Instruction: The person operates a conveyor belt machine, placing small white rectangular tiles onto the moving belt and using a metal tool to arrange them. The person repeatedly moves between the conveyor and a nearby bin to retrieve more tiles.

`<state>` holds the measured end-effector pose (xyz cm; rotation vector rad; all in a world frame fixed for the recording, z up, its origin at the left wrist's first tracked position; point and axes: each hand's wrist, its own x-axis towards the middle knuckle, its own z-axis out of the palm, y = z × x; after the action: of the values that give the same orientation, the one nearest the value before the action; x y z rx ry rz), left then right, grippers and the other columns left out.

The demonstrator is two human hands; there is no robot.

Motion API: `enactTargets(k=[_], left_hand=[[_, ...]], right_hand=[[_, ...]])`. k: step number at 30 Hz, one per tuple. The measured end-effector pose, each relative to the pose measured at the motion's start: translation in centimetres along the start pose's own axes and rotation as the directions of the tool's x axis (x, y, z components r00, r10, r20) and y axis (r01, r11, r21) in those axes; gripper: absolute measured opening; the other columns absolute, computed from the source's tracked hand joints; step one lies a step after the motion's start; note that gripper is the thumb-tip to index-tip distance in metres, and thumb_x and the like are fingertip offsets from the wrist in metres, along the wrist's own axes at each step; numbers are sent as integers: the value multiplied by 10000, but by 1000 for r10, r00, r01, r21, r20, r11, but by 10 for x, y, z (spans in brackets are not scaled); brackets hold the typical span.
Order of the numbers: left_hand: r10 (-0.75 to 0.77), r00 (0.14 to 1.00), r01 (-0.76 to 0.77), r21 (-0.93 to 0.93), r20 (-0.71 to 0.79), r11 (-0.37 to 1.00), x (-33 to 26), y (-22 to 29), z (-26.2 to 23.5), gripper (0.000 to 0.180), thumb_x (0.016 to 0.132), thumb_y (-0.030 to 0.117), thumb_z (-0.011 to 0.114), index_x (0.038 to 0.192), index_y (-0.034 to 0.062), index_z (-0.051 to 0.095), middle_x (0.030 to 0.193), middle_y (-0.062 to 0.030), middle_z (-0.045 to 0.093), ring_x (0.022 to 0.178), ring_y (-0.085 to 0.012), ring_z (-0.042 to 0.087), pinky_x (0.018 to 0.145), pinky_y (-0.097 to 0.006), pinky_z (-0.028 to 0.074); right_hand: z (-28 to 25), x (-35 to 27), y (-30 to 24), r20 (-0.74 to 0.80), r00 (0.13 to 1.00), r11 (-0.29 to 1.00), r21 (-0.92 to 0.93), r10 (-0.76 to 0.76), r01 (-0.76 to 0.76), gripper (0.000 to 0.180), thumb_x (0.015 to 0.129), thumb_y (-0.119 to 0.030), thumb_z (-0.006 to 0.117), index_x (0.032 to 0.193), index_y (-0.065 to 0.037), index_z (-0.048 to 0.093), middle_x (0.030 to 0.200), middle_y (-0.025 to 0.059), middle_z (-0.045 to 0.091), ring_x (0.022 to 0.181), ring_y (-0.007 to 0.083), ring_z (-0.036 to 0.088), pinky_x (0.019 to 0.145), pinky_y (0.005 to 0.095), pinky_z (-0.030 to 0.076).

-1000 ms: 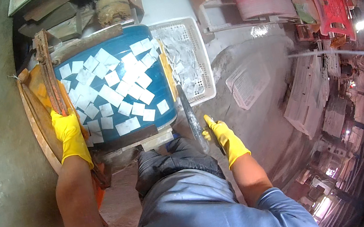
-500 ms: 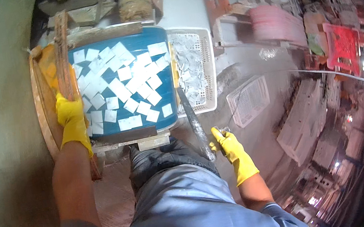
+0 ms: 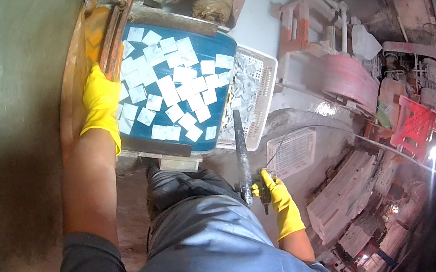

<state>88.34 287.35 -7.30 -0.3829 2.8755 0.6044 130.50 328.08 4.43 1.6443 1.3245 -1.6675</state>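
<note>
Well, we have both hands at work, each in a yellow rubber glove, and the left hand [image 3: 100,101] is clenched around the lower end of a rusty metal bar [image 3: 121,25], right at the left edge of a blue belt [image 3: 207,45]. Just beside that glove, an orange sheet [image 3: 98,32] lies between the bar and a long curved brown strip [image 3: 73,97].

And look at that belt! Square white tiles [image 3: 168,90] are scattered all over it, some overlapping, some lying apart, the thickest cluster running through the middle. Neither hand touches them.

Over to the right hand [image 3: 271,187], low and beside the person's dark trousers [image 3: 186,184]: fingers curled around a small dark object [image 3: 265,196], though the glove hides too much of it to tell what it is. Close by that hand comes the lower end of a long dark bar [image 3: 241,155], slanting up toward the belt's corner; whether the two touch, I cannot tell from here.

At the belt's right end sits a white plastic crate [image 3: 266,106], holding a heap of pale flat pieces [image 3: 244,88]. Nearer the right hand, a second pale crate [image 3: 292,152] rests on the floor, and farther right stands a red plastic piece [image 3: 414,128].
</note>
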Motion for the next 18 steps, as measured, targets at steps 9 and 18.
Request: enactTargets(k=[9,18], left_hand=[[12,1000,-12,-48,5,999,-1,3,-8,622,849,285,804,1387,25,634,1206,-250,746,1159,-416,714,952,-454,573],[-25,999,27,-112,22,993,2,3,-2,578,845,330,833,1317,49,651,1188,-230,756,1115,-381,741,914,-435,592]], right_hand=[[8,-7,-8,27,999,999,-37,-38,39,437,1023,-372,753,1207,12,657,922,126,770,771,213,757,722,318,630],[33,-47,-41,11,998,951,-302,-65,65,450,992,-379,776,1159,29,684,943,104,774,788,149,692,722,289,537]])
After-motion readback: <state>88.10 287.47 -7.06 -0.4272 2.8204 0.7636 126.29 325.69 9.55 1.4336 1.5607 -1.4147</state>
